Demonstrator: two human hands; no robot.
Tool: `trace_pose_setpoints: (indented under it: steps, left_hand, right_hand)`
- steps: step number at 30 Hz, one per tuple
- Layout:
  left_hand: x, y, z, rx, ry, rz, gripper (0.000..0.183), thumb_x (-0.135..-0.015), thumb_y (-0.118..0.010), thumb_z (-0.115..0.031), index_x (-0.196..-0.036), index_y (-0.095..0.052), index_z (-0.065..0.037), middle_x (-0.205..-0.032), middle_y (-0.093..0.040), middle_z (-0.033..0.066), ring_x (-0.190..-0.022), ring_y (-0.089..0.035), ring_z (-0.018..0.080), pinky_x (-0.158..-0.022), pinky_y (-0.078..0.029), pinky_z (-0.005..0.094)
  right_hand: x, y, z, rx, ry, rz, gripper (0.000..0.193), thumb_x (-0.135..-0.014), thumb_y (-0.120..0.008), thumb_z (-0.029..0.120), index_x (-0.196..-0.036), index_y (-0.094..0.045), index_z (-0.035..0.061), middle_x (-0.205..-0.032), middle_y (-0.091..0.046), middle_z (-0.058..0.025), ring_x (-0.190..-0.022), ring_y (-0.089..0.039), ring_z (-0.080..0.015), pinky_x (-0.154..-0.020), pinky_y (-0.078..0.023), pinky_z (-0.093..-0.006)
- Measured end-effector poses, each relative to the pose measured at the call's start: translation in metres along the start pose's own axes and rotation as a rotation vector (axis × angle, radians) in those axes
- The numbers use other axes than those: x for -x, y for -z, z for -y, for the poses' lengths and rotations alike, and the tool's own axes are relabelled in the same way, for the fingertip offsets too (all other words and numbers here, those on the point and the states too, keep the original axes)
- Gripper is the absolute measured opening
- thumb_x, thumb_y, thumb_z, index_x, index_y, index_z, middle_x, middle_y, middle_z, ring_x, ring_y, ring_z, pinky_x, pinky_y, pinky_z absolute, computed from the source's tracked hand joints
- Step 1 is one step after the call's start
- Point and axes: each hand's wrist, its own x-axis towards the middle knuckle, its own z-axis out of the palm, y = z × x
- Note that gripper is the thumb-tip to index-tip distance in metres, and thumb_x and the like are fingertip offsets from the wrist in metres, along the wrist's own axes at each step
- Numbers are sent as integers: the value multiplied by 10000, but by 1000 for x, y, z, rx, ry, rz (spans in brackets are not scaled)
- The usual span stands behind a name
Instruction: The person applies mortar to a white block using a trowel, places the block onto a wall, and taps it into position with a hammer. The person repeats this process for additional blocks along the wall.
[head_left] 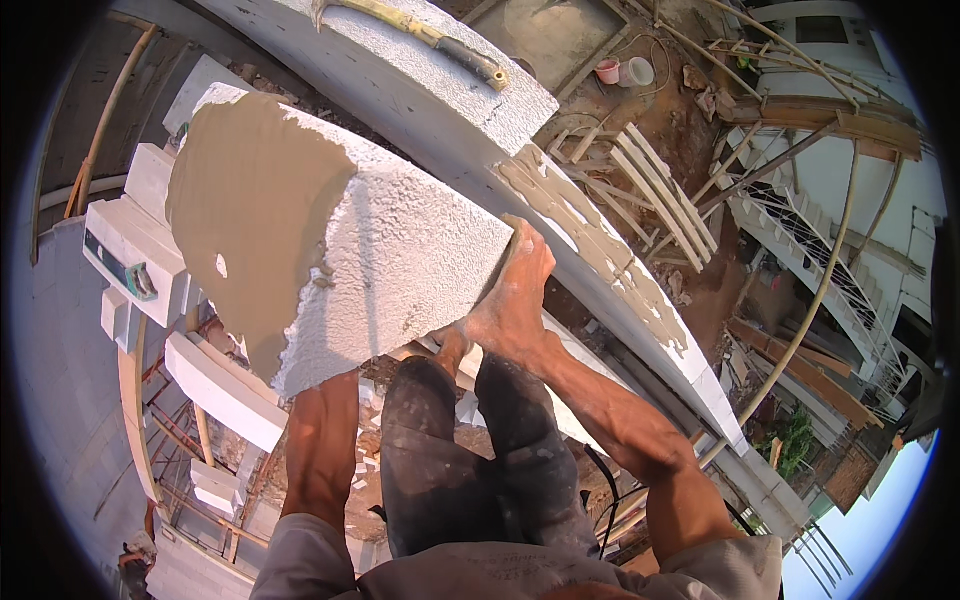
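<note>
A large white aerated concrete block [430,235] is tilted up in front of me. Grey-brown mortar [260,200] coats the left part of its face. My right hand [515,300] grips the block's right edge near the corner. Under the lower left edge goes my left forearm; the block hides that hand and its fingers. Just right of the block runs a block wall [600,330], with a bed of wet mortar [590,240] spread along its top. Farther up on this wall lies a hammer [430,40] with a yellow and black handle.
Several white blocks [225,390] and a trowel-like tool [140,280] are at the left, near scaffold poles [195,430]. Beyond the wall, far below, are stacked planks [665,195], two buckets [635,72] and a staircase [820,270]. Another person [138,560] is at the lower left.
</note>
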Motion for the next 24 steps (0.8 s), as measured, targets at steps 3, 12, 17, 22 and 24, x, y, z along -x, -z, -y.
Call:
trace_pose_setpoints:
  steps: [3, 12, 17, 22, 24]
  left_hand:
    - [38, -10, 19, -29, 57, 17, 565, -1013, -374, -506, -1359, -477, -72, -1252, -584, 90, -1115, -575, 223, -939, -461, 342]
    - [165, -32, 88, -58, 201, 15, 526, -1024, -376, -474, -1371, -463, -89, -1252, -576, 70, -1112, -569, 206, -930, -461, 324]
    - [256, -64, 147, -45, 332, 76, 505, -1031, -377, -456, -1378, -455, -98, -1252, -572, 60, -1110, -566, 196, -925, -461, 314]
    - [331, -135, 220, -275, 515, 237, 578, -1023, -342, -515, -1406, -420, -89, -1253, -581, 76, -1121, -577, 206, -913, -473, 341]
    - [351, -161, 243, -250, 594, 293, 712, -1004, -318, -598, -1444, -379, -41, -1296, -577, 132, -1200, -546, 241, -989, -421, 389]
  right_hand:
    - [12, 48, 11, 61, -91, 90, 1065, -524, -886, 335, -1326, -334, -99, -1158, -436, -265, -1094, -434, -384, -934, -286, -509]
    - [64, 178, 33, 116, -78, 355, 1291, -449, -926, 458, -1388, -211, -66, -1182, -408, -241, -1091, -439, -405, -941, -362, -502]
    - [77, 275, 44, 205, -418, 637, 1288, -496, -919, 375, -1400, -150, -125, -1241, -382, -294, -1164, -430, -435, -1016, -354, -521]
    - [65, 357, 42, 389, -417, 547, 1310, -488, -872, 260, -1471, -72, -74, -1288, -360, -268, -1223, -418, -410, -1061, -371, -482]
    - [52, 378, 35, 478, -384, 511, 1321, -472, -846, 238, -1490, -58, -61, -1292, -361, -257, -1223, -429, -403, -1055, -385, -474]
